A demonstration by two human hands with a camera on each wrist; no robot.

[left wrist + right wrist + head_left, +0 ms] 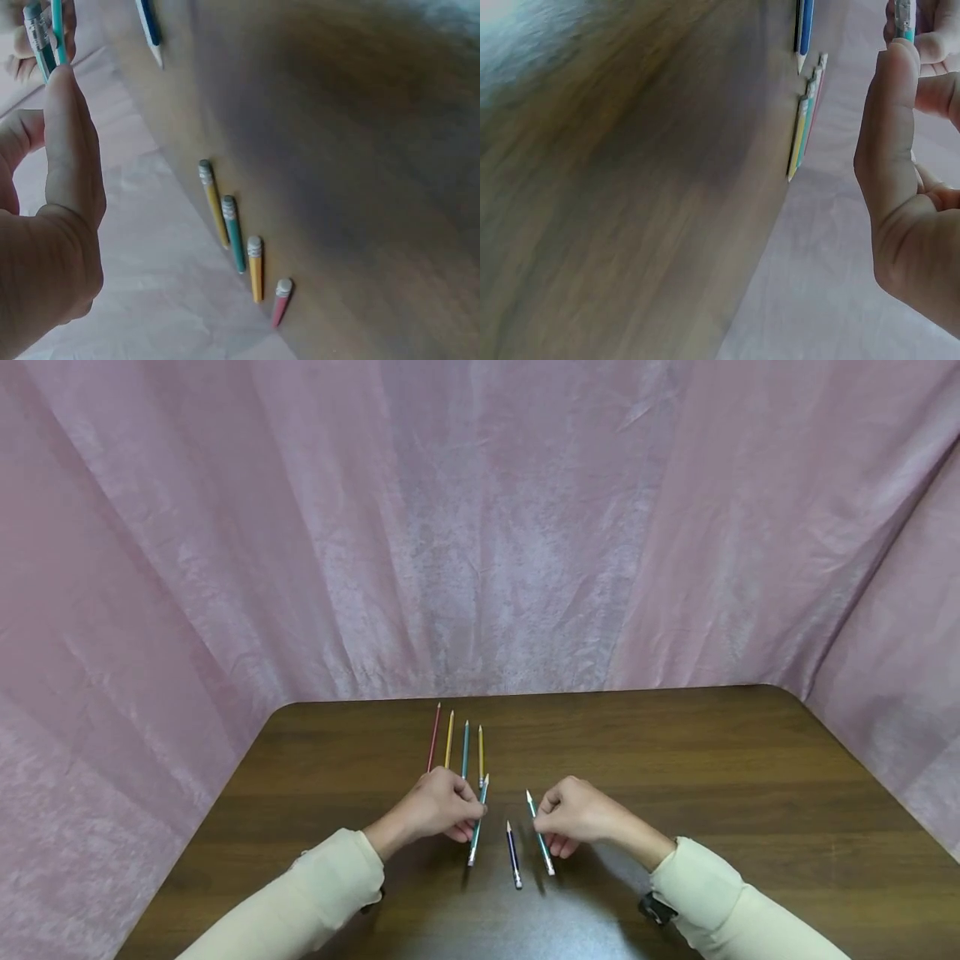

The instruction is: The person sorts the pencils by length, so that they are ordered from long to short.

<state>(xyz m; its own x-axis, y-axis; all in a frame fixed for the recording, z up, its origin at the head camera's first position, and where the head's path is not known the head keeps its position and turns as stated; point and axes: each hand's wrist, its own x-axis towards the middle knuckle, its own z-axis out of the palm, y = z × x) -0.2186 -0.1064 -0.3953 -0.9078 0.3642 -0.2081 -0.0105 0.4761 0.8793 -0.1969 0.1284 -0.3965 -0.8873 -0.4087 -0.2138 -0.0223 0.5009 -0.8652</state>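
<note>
My left hand (441, 803) pinches a green pencil (474, 847) between thumb and fingers, its tip pointing away and its eraser end toward me. A teal pencil (546, 855) is pinched in my right hand (579, 814), tilted a little to the left at its tip. Both pencils look raised just over the table. Between the hands a dark blue pencil (513, 858) lies on the wood. Beyond my left hand lie a red pencil (434, 737), a yellow pencil (449, 740), a blue-green pencil (465, 750) and another yellow pencil (481, 756), side by side; the hand partly covers some.
The brown wooden table (697, 752) has rounded far corners. A pink velvet curtain (525, 527) hangs behind its back edge and along the sides. The row of pencils also shows in both wrist views, eraser ends toward me.
</note>
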